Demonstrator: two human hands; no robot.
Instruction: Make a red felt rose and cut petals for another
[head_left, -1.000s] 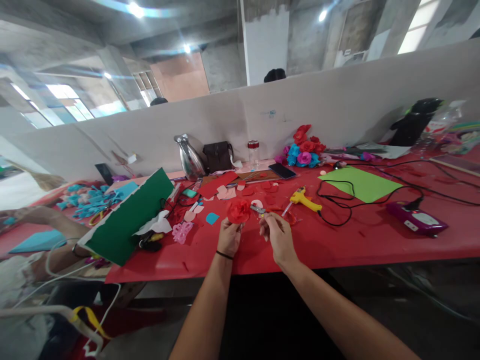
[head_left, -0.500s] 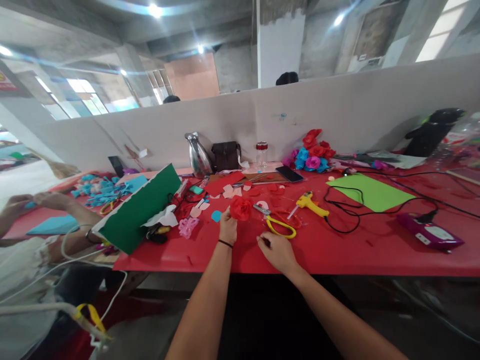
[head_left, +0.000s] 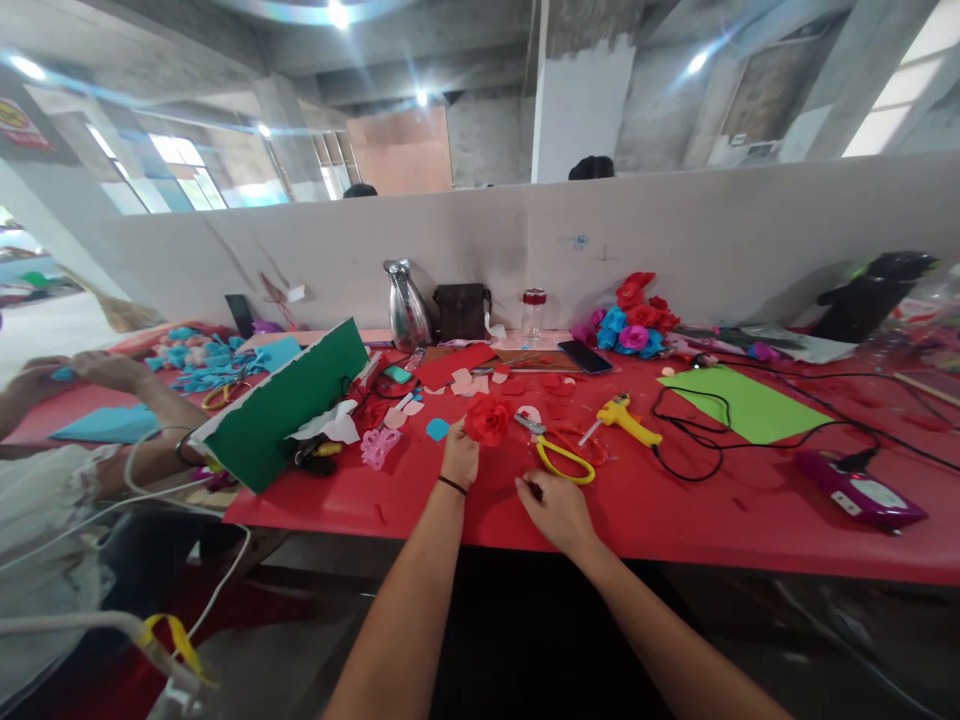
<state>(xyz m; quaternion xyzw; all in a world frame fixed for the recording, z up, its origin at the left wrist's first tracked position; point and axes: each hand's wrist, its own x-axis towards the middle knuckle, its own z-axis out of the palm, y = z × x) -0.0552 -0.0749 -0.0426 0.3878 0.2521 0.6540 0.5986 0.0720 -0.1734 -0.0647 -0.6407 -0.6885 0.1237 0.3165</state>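
Observation:
A red paper flower [head_left: 490, 419] is held up over the red table by my left hand [head_left: 460, 457], whose fingers are closed beneath and behind its petals. My right hand [head_left: 556, 508] rests low near the table's front edge, fingers curled together. A small dark patch shows between its thumb and fingers, and I cannot make out what it is. Just beyond that hand lie scissors with yellow handles [head_left: 564, 463], their blades pointing away to the left. A yellow glue gun [head_left: 630, 420] lies to the right of the scissors.
Paper petals [head_left: 465, 383] are scattered behind the flower. A bunch of paper flowers [head_left: 636, 318], a phone [head_left: 585, 356], a jar [head_left: 533, 316] and a steel jug [head_left: 406, 308] stand or lie farther back. Black cable [head_left: 724, 440] loops at right. A green board [head_left: 289, 410] separates a co-worker's hands [head_left: 94, 370].
The view has shifted slightly, so most things sit a little farther right in the picture. My left hand still holds the red flower, and my right hand stays curled in about the same place.

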